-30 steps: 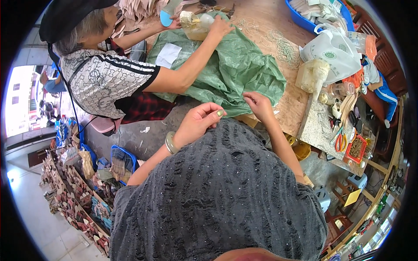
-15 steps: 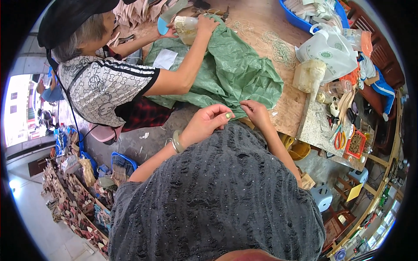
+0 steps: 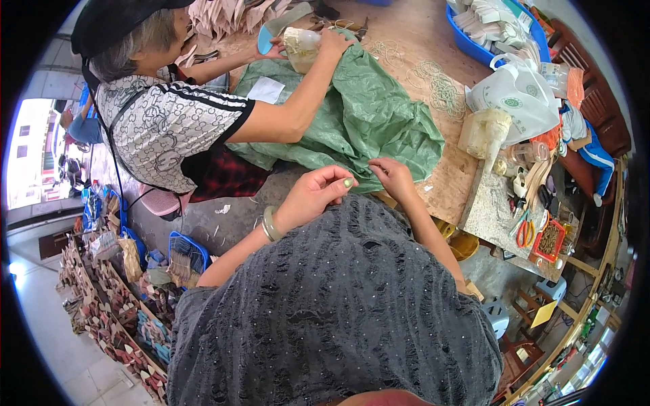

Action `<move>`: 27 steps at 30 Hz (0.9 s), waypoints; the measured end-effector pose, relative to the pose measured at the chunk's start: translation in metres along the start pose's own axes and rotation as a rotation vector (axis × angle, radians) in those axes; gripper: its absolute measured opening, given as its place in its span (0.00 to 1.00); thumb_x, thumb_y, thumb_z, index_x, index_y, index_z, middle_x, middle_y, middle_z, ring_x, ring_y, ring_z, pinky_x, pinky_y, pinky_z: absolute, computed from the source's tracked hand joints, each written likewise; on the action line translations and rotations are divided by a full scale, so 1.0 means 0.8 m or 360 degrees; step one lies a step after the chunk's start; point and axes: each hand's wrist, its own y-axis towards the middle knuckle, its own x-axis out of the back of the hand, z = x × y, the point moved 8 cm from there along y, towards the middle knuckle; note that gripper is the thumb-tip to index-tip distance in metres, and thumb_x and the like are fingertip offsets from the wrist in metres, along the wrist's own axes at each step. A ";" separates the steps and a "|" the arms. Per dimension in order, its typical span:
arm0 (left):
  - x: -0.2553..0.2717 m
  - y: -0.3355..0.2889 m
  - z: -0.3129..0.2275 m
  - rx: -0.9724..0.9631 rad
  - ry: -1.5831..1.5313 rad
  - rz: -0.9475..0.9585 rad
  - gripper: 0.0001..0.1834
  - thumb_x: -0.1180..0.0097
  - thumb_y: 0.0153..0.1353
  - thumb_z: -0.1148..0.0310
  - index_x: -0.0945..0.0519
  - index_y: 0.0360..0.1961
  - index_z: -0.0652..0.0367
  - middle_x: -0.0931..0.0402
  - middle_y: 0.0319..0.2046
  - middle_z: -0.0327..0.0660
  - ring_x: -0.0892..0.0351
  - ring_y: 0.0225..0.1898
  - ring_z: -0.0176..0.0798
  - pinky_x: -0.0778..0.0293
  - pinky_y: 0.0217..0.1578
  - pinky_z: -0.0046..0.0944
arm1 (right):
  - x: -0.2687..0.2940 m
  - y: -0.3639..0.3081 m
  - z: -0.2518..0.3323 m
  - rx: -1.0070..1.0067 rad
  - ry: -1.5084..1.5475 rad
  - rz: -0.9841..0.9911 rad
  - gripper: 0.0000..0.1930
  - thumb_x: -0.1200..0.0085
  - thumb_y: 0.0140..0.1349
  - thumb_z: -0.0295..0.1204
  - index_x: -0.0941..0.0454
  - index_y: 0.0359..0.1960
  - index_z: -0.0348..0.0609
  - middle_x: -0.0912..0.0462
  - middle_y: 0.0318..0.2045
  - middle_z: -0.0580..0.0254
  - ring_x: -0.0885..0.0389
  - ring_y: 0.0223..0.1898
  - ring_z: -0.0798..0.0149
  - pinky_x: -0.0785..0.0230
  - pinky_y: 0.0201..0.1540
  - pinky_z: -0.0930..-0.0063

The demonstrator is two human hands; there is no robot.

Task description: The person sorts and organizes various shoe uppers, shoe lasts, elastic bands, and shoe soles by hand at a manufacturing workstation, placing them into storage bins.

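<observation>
A crumpled green woven-plastic sheet (image 3: pixel 399 128) covers the near part of the wooden table and hangs over its edge towards me. My left hand (image 3: pixel 315 196), with a pale bangle at its wrist, is closed in a pinch at the sheet's near edge. Just to its right, my right hand (image 3: pixel 393 177) has thumb and fingers pressed together on the bunched edge. The sheet runs between my fingertips; anything smaller within the pinches cannot be made out. A piece of white paper (image 3: pixel 266 89) lies on the sheet's far left part.
At my left a co-worker (image 3: pixel 162 128) holds a blue-and-grey shoe insole (image 3: pixel 271 30) and reaches over a glue-crusted plastic jug (image 3: pixel 301 49). To the right are loose pale string (image 3: pixel 437 88), a white plastic bag (image 3: pixel 514 95), another crusted jug (image 3: pixel 484 132) and orange-handled scissors (image 3: pixel 525 231).
My two hands have drawn slightly apart, the left one moving a little left. The whole view has shifted slightly. The co-worker keeps nearly the same pose.
</observation>
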 end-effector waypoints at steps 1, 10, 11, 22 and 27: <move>0.002 0.002 0.001 0.0009 0.0001 -0.0016 0.10 0.49 0.66 0.66 0.24 0.41 0.62 0.29 0.28 0.30 0.34 0.28 0.22 0.35 0.32 0.24 | -0.003 0.002 -0.003 0.0010 -0.0017 0.0019 0.09 0.46 0.58 0.30 0.20 0.37 0.41 0.18 0.34 0.54 0.20 0.36 0.51 0.28 0.38 0.66; 0.022 0.035 -0.017 -0.0228 0.0606 -0.0093 0.13 0.47 0.64 0.67 0.24 0.47 0.60 0.27 0.34 0.31 0.30 0.34 0.23 0.31 0.39 0.26 | 0.000 0.062 0.003 0.0056 0.0124 0.0031 0.09 0.45 0.58 0.30 0.20 0.38 0.39 0.18 0.36 0.53 0.19 0.36 0.54 0.28 0.40 0.68; 0.026 0.043 -0.015 -0.0224 0.0600 -0.0094 0.13 0.47 0.64 0.67 0.24 0.47 0.60 0.27 0.34 0.31 0.30 0.34 0.23 0.31 0.39 0.26 | 0.006 0.076 0.005 0.0077 0.0142 -0.0021 0.10 0.45 0.58 0.30 0.20 0.38 0.39 0.18 0.35 0.53 0.19 0.37 0.55 0.28 0.40 0.69; 0.224 0.176 -0.033 -0.0755 0.0259 -0.1180 0.15 0.48 0.61 0.69 0.27 0.49 0.63 0.26 0.41 0.40 0.29 0.44 0.33 0.32 0.48 0.33 | 0.019 0.279 0.025 0.0145 0.0052 -0.0242 0.14 0.42 0.56 0.34 0.21 0.42 0.42 0.19 0.39 0.56 0.20 0.40 0.56 0.29 0.42 0.69; 0.357 0.267 -0.048 -0.0813 0.0132 -0.1466 0.20 0.53 0.66 0.61 0.31 0.53 0.66 0.29 0.49 0.44 0.31 0.51 0.36 0.37 0.53 0.34 | 0.001 0.377 0.005 0.0155 -0.0369 -0.0258 0.25 0.39 0.53 0.39 0.27 0.51 0.42 0.24 0.50 0.53 0.27 0.51 0.52 0.33 0.52 0.63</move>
